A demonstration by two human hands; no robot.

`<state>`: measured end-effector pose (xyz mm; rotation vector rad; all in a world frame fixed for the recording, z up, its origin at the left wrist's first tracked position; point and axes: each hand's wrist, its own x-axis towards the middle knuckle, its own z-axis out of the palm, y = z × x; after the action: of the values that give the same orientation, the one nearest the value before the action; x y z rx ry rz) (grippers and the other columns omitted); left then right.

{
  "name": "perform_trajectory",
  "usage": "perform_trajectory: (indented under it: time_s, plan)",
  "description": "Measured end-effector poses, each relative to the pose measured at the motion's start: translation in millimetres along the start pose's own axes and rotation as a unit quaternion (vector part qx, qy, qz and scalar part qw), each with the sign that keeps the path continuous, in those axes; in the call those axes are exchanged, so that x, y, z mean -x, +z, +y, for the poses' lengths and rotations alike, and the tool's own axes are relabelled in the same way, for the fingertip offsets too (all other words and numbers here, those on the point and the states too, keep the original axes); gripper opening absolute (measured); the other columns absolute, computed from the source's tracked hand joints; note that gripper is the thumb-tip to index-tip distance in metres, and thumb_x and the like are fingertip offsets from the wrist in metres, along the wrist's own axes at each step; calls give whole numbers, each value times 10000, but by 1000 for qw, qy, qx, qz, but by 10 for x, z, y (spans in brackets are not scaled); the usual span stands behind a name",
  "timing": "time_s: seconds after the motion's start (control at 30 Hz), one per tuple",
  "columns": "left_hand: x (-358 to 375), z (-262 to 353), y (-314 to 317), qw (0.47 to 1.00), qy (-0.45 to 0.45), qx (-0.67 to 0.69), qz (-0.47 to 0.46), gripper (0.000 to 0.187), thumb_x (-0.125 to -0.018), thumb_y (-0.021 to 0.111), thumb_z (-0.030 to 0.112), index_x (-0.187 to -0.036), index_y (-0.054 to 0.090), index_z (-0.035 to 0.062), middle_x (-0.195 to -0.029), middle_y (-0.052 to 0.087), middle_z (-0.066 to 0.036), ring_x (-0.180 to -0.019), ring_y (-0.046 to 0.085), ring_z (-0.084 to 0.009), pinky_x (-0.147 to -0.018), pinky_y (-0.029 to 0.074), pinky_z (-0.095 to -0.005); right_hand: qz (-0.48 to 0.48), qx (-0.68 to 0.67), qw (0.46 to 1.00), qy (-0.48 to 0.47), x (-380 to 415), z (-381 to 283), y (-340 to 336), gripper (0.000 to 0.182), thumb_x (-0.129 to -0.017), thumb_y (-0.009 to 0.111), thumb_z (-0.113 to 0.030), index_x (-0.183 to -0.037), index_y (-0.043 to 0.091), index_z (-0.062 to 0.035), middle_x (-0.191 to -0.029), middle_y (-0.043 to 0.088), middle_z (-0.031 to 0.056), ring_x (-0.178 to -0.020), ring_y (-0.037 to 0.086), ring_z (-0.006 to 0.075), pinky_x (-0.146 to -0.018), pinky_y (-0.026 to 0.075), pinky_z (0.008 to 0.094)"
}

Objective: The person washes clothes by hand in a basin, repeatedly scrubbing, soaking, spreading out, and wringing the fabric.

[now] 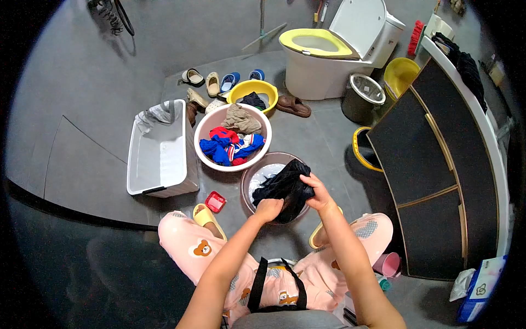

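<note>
Both of my hands grip a black cloth garment (282,186) over a brownish wash basin (245,189) on the floor between my feet. My left hand (270,209) is closed on its lower left part, near the basin's front rim. Higher up, my right hand (318,192) pinches the garment's right side. Whitish suds (262,176) show in the basin to the left of the cloth, and the garment hides much of the inside. Just behind stands a pink basin (204,153) heaped with blue, red and grey-brown clothes (233,143).
A white bin (162,189) stands left, with a red soap dish (215,202) near it. Behind are a yellow basin (236,93) and several shoes (212,85). The toilet (312,79), a trash can (359,107) and a black cabinet (419,156) line the back and right.
</note>
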<state>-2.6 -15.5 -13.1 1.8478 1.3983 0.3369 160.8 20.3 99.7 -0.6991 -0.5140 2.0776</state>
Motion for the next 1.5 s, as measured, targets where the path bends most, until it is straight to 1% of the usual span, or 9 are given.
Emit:
perform_trajectory:
  time_s: [0.07, 0.2, 0.4, 0.53, 0.67, 0.87, 1.03, 1.3, 1.5]
  plan:
    - [1, 43, -75, 992, -103, -48, -50, 375, -810, 333, 300, -826, 604, 42, -857, 576, -209, -850, 551, -338, -745, 417, -428, 15, -23, 999, -34, -25, -8, -63, 265, -804, 507, -84, -1067, 477, -57, -973, 567, 83, -881, 563, 205, -784, 458, 342]
    - [10, -183, 108, 997, -22, 13, -74, 325, -776, 427, 318, -809, 599, 44, -876, 579, -204, -842, 550, -347, -732, 420, -414, 14, -45, 997, -56, -44, -51, -82, 268, -805, 500, -79, -1071, 474, -61, -975, 562, 82, -876, 559, 207, -793, 450, 341]
    - [-164, -332, 249, 972, -1, 222, -76, 133, -710, 544, 149, -681, 557, 20, -566, 519, -47, -540, 488, -142, -517, 382, -284, 3, 6, 998, -67, 1, -147, -72, 261, -777, 533, -95, -1033, 492, -59, -938, 574, 63, -868, 557, 196, -786, 444, 324]
    - [-190, -380, 76, 958, -17, 270, 97, 86, -720, 544, 109, -683, 568, 35, -549, 487, 16, -526, 452, -85, -504, 376, -245, 87, 156, 979, -98, -18, -204, -229, 320, -690, 636, -104, -977, 505, -51, -891, 569, 39, -831, 548, 163, -754, 433, 290]
    - [-169, -275, -180, 777, -145, 593, 154, 155, -866, 476, 257, -933, 501, 119, -906, 518, -8, -796, 483, -109, -709, 438, -313, 178, 318, 922, -132, -103, -83, -464, 400, -644, 700, -132, -979, 505, -36, -890, 563, 41, -828, 532, 144, -753, 421, 275]
    - [-80, -38, -398, 569, -41, 816, 92, 190, -894, 406, 201, -1005, 492, 73, -987, 556, -71, -913, 539, -181, -795, 447, -348, 212, 433, 871, -95, -183, 345, -522, 606, -662, 717, -294, -1094, 436, 27, -1007, 547, 117, -923, 521, 201, -818, 409, 296]
    - [-25, 77, -420, 585, -41, 810, 28, 200, -876, 440, 195, -1005, 511, 59, -951, 578, -63, -836, 571, -167, -730, 483, -308, 215, 261, 933, 123, -288, 656, -591, 799, -707, 639, -442, -1252, 257, 0, -1177, 436, 158, -1047, 467, 258, -853, 406, 369]
    - [-19, -184, -432, 676, -101, 725, 82, 152, -839, 519, 249, -888, 533, 106, -762, 568, 5, -623, 545, -110, -541, 469, -242, 155, 60, 985, -38, -204, 450, -396, 468, -687, 661, -57, -1095, 432, -76, -985, 556, 63, -880, 560, 212, -794, 455, 350]
    - [-42, -14, -301, 900, -67, 233, 361, 198, -791, 552, 214, -863, 536, 30, -760, 585, -120, -664, 569, -219, -613, 431, -340, 113, 10, 994, -11, -186, 442, -381, 387, -717, 651, -88, -1056, 466, -60, -970, 564, 62, -875, 564, 194, -789, 463, 334]
